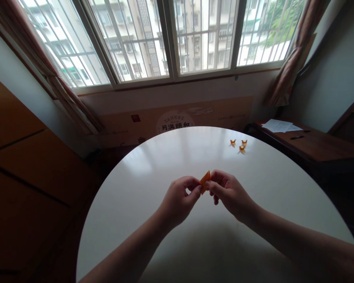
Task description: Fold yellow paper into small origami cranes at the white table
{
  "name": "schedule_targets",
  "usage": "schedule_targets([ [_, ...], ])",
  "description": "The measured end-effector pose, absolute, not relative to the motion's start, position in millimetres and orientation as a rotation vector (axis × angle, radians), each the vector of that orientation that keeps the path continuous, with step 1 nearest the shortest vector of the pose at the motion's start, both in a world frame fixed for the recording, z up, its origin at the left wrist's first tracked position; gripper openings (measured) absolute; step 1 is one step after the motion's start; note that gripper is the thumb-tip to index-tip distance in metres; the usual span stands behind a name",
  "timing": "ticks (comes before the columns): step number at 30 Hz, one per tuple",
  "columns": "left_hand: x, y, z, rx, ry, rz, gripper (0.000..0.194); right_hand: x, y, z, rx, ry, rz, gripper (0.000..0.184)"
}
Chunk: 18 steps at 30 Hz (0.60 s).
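A small piece of folded orange paper, roughly diamond-shaped, is held up over the white round table. My left hand pinches its left edge between thumb and forefinger. From the other side my right hand grips it, thumb lying on the near face and fingers curled behind. Both hands are closed on the paper, and the fingertips cover part of its sides. Farther back on the tabletop, to the right, stand three small orange folded paper birds, grouped close together.
On the right, a brown wooden desk carries white paper sheets and a dark slim object. A printed cardboard panel leans below the barred window. Wooden cabinet doors stand at the left.
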<state>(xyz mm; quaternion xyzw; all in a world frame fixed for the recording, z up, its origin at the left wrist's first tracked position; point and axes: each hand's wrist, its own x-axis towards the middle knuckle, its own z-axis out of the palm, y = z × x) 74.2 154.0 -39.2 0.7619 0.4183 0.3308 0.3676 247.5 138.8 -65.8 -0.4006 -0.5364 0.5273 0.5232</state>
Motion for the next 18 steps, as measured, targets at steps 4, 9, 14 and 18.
schedule_targets([
  [4, 74.0, 153.1, -37.8, 1.926, 1.051, 0.855, 0.019, 246.8, 138.0, -64.6, -0.952, -1.292, 1.266, 0.015],
  [9, 73.2, 155.1, -39.4, 1.918, 1.082, 0.832, 0.022, 248.9, 139.9, -64.7, -0.978, -1.288, 1.296, 0.015],
  [14, 72.5, 157.0, -40.5, 1.892, 1.084, 0.891, 0.022, 248.1, 139.8, -66.5, -0.997, -1.37, 1.333, 0.014],
  [18, 71.8, 158.5, -39.7, 1.865, 1.033, 0.88, 0.016, 246.4, 138.5, -65.4, -1.015, -1.468, 1.347, 0.012],
])
